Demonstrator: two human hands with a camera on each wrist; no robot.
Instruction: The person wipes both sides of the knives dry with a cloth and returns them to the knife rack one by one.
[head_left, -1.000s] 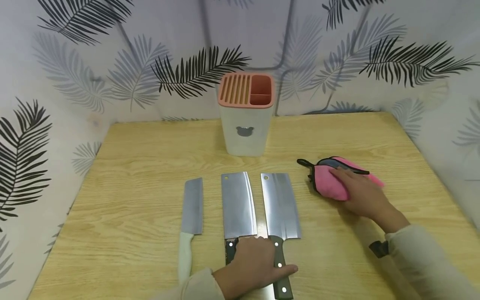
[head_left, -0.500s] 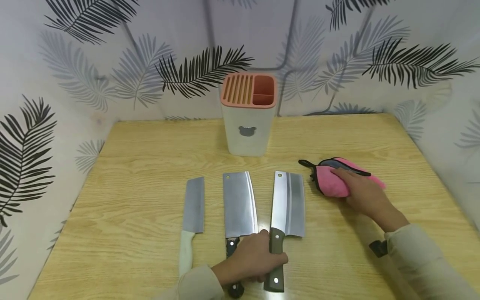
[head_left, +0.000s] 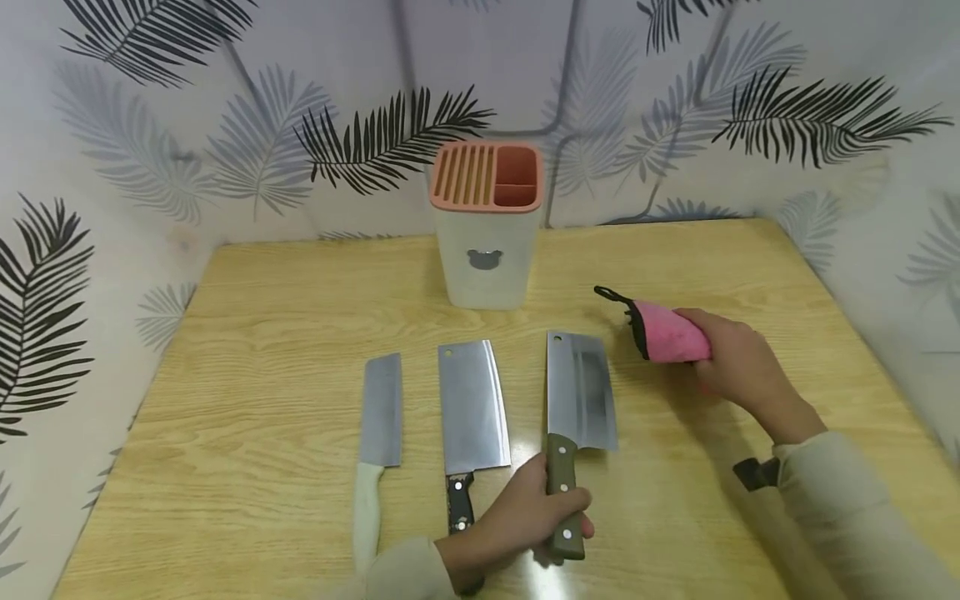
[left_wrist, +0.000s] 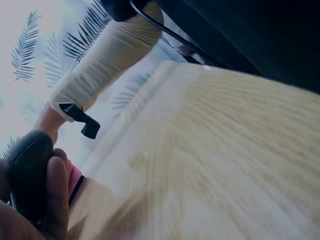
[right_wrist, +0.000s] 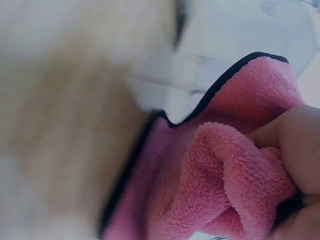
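Note:
My left hand (head_left: 525,508) grips the olive-green handle of a cleaver (head_left: 581,392); in the left wrist view the handle's end (left_wrist: 31,175) shows between thumb and fingers. The blade points away from me, toward the back of the table. To its left lies a second cleaver (head_left: 474,408) with a black riveted handle, partly behind my left wrist. My right hand (head_left: 742,367) holds a bunched pink cloth (head_left: 671,332) with black edging and a hanging loop, to the right of the blade. The right wrist view shows the fluffy pink cloth (right_wrist: 225,180) gathered in my fingers.
A smaller knife (head_left: 382,412) with a pale green handle lies at the left. Toward the back stands a white knife holder (head_left: 487,279) with a pink slotted top. The wooden table (head_left: 262,333) meets a leaf-patterned curtain (head_left: 375,75) behind.
My left hand has taken hold of the green-handled cleaver, turned its blade over and shifted it rightward. My right hand has gathered the cloth up off the table.

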